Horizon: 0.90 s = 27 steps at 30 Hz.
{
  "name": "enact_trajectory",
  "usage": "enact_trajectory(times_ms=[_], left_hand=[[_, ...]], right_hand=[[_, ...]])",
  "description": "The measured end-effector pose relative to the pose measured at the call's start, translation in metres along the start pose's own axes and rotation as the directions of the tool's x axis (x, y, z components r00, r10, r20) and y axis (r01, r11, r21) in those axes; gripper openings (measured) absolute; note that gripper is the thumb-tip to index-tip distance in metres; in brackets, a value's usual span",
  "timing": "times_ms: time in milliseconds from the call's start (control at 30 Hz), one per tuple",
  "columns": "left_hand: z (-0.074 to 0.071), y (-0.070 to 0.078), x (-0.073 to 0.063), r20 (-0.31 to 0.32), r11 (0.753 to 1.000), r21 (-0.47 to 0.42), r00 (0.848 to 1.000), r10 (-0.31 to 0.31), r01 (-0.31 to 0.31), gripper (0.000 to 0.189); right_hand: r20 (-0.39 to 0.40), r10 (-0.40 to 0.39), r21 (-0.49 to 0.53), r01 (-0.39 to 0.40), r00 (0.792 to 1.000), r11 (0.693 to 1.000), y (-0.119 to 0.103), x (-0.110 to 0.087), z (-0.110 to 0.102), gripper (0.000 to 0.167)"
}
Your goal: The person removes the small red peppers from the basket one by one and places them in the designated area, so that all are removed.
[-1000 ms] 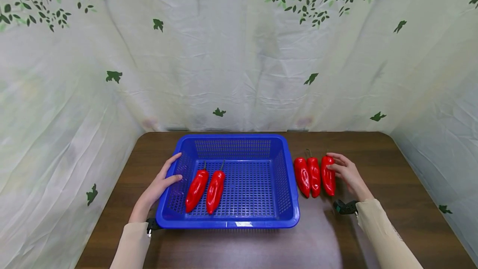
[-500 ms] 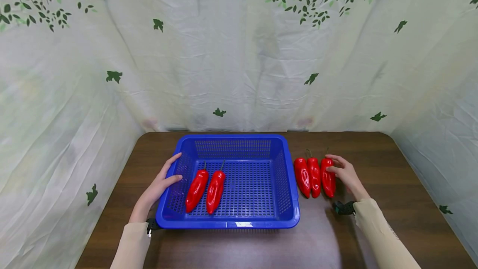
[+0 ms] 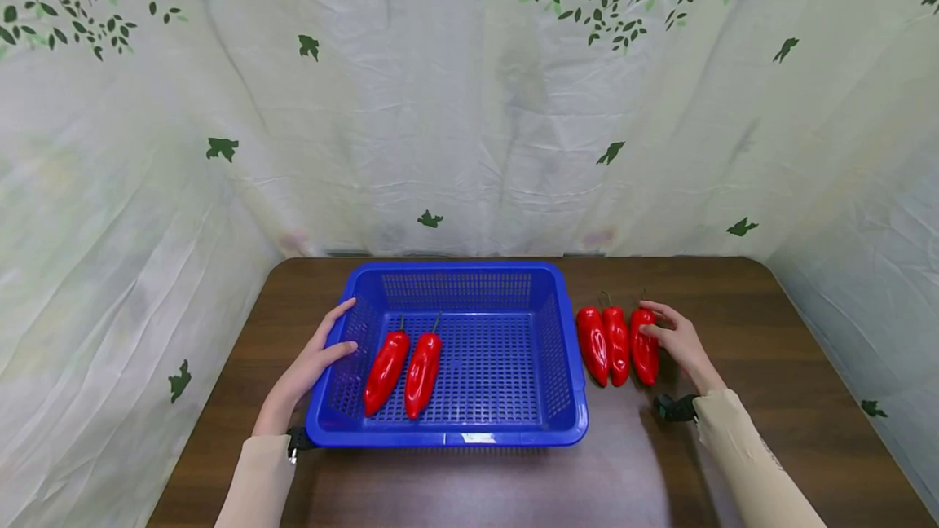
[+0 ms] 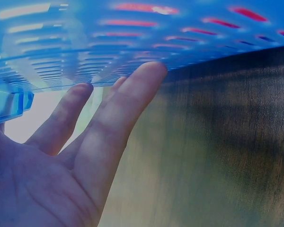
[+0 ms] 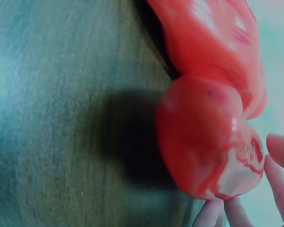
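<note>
A blue plastic basket (image 3: 447, 439) stands on the wooden table, with two red peppers (image 3: 386, 373) side by side in its left half. My left hand (image 3: 311, 361) grips the basket's left side, thumb over the rim; in the left wrist view its fingers (image 4: 146, 80) reach along the perforated outer wall. Right of the basket, three red peppers lie in a row, stems pointing away. My right hand (image 3: 678, 341) holds the rightmost pepper (image 3: 644, 357) between thumb and fingers. In the right wrist view, fingertips (image 5: 208, 215) show at the far side of this pepper (image 5: 199, 137).
The other two peppers, left (image 3: 592, 349) and middle (image 3: 616, 349), lie close to the basket's right wall. A pale curtain (image 3: 469, 129) printed with leaves hangs behind and along both sides of the table (image 3: 770, 349).
My right hand has shifted slightly left onto the rightmost pepper, its thumb moving further over it. The left hand and the basket stay where they were.
</note>
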<state>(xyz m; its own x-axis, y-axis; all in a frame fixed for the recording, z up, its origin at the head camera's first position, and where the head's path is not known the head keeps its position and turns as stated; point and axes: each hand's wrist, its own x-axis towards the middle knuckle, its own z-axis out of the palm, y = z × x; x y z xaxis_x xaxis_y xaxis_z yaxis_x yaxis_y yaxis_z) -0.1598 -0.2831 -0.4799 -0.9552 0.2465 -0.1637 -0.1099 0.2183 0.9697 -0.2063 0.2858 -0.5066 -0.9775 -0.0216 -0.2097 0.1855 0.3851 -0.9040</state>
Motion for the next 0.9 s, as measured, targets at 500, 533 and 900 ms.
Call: enact_trajectory(times_ms=[500, 533, 900], left_hand=[[-0.0002, 0.0005, 0.0012, -0.001, 1.0, 0.006, 1.0, 0.006, -0.006, 0.068], [-0.0002, 0.0004, 0.0011, 0.0, 1.0, 0.007, 1.0, 0.008, -0.008, 0.068], [0.0, -0.0007, 0.0005, 0.003, 1.0, 0.0, 1.0, 0.012, -0.012, 0.068]], right_hand=[[-0.017, 0.001, 0.004, -0.001, 1.0, 1.0, 0.0023, 0.0001, 0.0021, 0.049], [-0.02, 0.002, 0.004, -0.002, 1.0, 1.0, 0.0029, 0.0001, 0.002, 0.049], [-0.053, -0.022, 0.038, 0.024, 0.998, 0.999, -0.0004, -0.0042, -0.0007, 0.047]])
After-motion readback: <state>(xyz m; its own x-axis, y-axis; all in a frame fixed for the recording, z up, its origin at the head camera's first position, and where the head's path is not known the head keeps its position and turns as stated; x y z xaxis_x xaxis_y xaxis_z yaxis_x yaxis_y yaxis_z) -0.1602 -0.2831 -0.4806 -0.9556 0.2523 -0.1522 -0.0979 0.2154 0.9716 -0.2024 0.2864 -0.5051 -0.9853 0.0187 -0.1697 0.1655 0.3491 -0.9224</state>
